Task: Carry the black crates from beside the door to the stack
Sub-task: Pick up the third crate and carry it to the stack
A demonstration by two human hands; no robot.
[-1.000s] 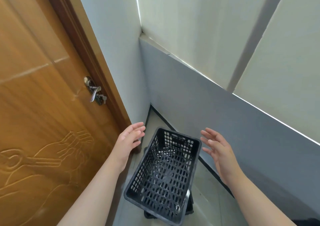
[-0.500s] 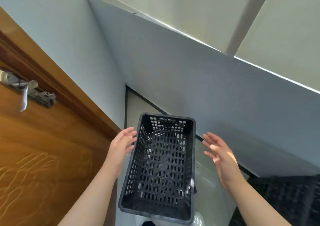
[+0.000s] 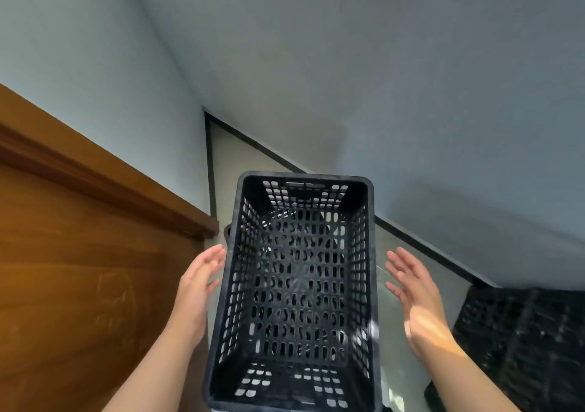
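Left hand (image 3: 202, 280) sits flat and spread at the left long wall of the black crate (image 3: 297, 291), fingers straight, gripping nothing; fingertips look right at the rim, but I can't tell if they actually touch. Right hand (image 3: 414, 297) also spread, palm facing the crate's right wall, clearly apart from it with floor showing in the gap, empty too. A sunlit patch falls on that wrist.

Crate is dead centre between my hands, opening up, long axis running away from me, perforated walls and base. Its near end is partly cut off by the bottom frame edge, so I can't see what it rests on. A dark sliver pokes out at its upper left side by the door frame (image 3: 104, 171); can't say if that is another crate underneath or a handle.

Wooden door (image 3: 63, 301) fills the lower left, with faint carved lines that are too blurred to read. Grey walls (image 3: 348, 63) meet in a corner behind the crate, a black skirting strip at the floor (image 3: 234, 165).

Lower right: a dark mesh mass (image 3: 522, 342), probably more crates, cropped by the frame and smeared, count unreadable.
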